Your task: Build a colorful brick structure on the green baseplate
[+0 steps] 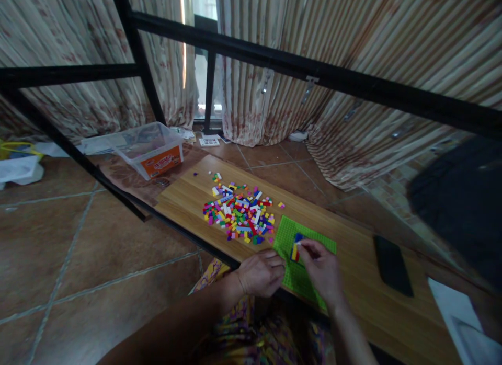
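A green baseplate (288, 230) lies on the wooden table, with a small build of blue, yellow and red toy bricks (295, 253) on it. My right hand (322, 268) reaches over the plate from the right, thumb and fingers pinched on a small whitish brick (299, 243) at the build. At the plate's left edge rests my left hand (262, 272), its fingers curled and closed; whatever may be under them is hidden. Just beyond it spreads a loose pile of many-coloured bricks (243, 210).
A black flat object (392, 265) lies on the table (361, 281) at the right. A clear plastic box (152, 150) with an orange label stands on the floor beyond the far left end. Black metal bars (251, 46) cross above, in front of curtains (251, 103).
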Available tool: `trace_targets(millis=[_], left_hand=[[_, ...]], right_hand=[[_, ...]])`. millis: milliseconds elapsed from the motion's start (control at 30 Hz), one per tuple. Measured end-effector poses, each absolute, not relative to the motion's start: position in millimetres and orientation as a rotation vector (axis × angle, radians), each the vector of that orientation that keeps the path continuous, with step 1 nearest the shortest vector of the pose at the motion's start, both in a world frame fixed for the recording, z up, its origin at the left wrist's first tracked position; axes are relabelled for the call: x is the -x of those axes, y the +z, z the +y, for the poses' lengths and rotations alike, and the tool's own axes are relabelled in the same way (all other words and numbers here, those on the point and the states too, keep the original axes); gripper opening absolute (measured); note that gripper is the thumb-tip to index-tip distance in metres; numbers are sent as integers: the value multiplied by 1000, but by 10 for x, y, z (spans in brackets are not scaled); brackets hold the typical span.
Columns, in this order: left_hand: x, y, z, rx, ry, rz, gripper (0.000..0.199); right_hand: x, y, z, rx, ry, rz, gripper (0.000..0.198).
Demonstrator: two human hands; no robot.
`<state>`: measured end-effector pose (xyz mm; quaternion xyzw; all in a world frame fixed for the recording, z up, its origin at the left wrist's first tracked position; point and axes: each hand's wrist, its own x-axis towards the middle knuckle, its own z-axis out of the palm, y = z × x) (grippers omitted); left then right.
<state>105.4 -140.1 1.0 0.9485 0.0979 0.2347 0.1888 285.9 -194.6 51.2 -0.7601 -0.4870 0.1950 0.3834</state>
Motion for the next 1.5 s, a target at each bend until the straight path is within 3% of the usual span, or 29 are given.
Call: trace_targets(millis=[433, 667, 1500], left_hand=[[-1059, 53, -1402, -2672, 714, 303, 12], [-1067, 70, -1401, -2668, 783, 289, 15], [-1073, 44, -1399, -2672, 749, 302, 16]], right_hand=[[-3376, 311, -2411, 2223, 354, -1075, 36], [-3512, 225, -2537, 2353, 98, -1145, 35], [-3461, 220, -2540, 2151, 294, -1028, 41]])
